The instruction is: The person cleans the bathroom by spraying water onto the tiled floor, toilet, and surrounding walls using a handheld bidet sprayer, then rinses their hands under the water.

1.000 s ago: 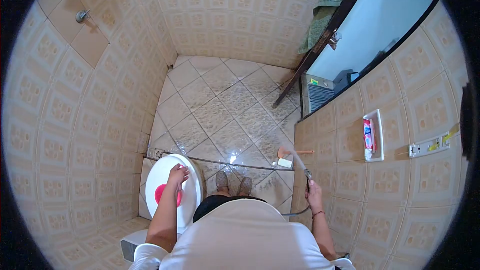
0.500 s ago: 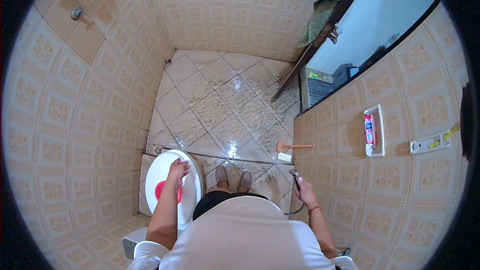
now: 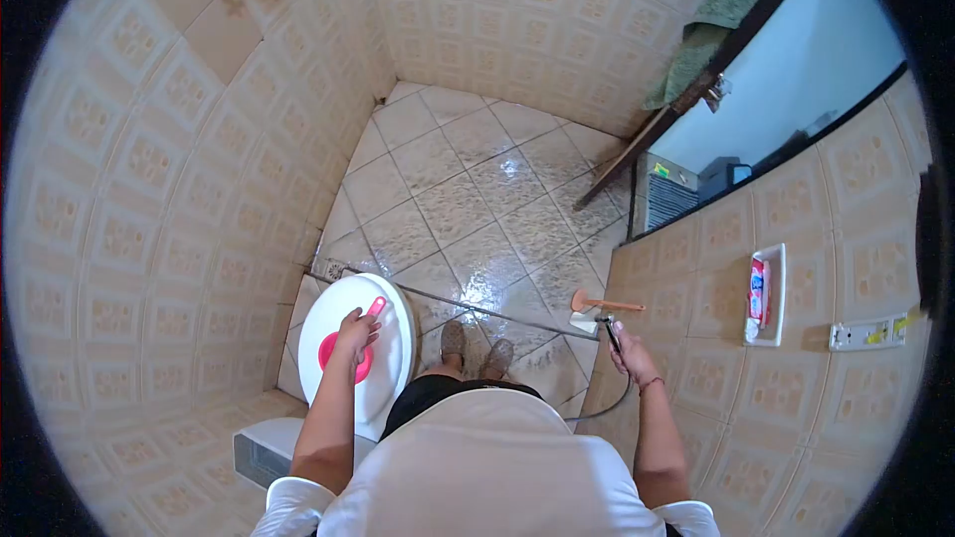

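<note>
Head view shows the right hand [image 3: 633,353] with fingers closed around the hose sprayer [image 3: 611,332], which is above the wet floor [image 3: 468,204]. The left hand [image 3: 355,332] is over the pink dipper [image 3: 364,366] on the white toilet lid [image 3: 323,312]; whether these fingers grip it, I cannot tell.

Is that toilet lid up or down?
Down: the white toilet lid lies flat, no opening shows, and a pink dipper is right over it.

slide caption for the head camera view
Right hand holding a hose sprayer, left hand over a pink dipper on the toilet lid.
</note>
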A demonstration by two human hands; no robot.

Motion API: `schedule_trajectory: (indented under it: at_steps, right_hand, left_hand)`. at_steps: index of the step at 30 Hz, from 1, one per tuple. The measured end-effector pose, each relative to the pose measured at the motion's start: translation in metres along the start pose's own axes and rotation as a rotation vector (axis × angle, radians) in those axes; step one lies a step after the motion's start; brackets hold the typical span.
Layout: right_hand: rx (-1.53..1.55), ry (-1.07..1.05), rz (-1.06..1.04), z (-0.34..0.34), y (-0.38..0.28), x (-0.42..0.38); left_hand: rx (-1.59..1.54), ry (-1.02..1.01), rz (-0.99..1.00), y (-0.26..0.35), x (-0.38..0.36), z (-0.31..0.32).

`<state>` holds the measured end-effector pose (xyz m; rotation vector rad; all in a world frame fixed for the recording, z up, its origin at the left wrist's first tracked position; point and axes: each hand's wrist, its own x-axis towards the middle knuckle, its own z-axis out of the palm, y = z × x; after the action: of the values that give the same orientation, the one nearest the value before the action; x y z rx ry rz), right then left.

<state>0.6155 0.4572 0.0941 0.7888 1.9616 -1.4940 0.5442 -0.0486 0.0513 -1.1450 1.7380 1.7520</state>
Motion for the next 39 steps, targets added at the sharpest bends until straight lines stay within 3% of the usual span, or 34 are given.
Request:
schedule_trajectory:
  at_steps: [5,12,24,29,33,36,39]
  right_hand:
    - [-0.026,-0.138,0.008,0.019,-0.021,0.036]
    - [-0.101,-0.237,-0.165,0.05,-0.045,0.066]
    - [0.071,-0.337,-0.161,0.042,-0.049,0.052]
    - [-0.044,-0.267,-0.223,0.023,-0.026,0.051]
    - [-0.047,-0.076,-0.317,-0.001,0.006,0.046]
    - [0.237,0.004,-0.263,-0.009,0.016,0.031]
    - [0.188,-0.042,-0.262,-0.019,0.029,0.022]
  left_hand:
    - [-0.07,0.069,-0.014,-0.019,-0.014,-0.024]
    - [-0.186,0.14,-0.007,-0.045,-0.043,-0.042]
    - [-0.228,0.193,-0.002,-0.074,-0.057,-0.035]
    - [-0.213,0.197,0.011,-0.071,-0.063,-0.025]
    - [-0.21,0.187,0.012,-0.075,-0.06,-0.02]
    - [-0.204,0.153,0.003,-0.079,-0.057,-0.014]
    - [-0.195,0.121,0.0,-0.075,-0.057,-0.005]
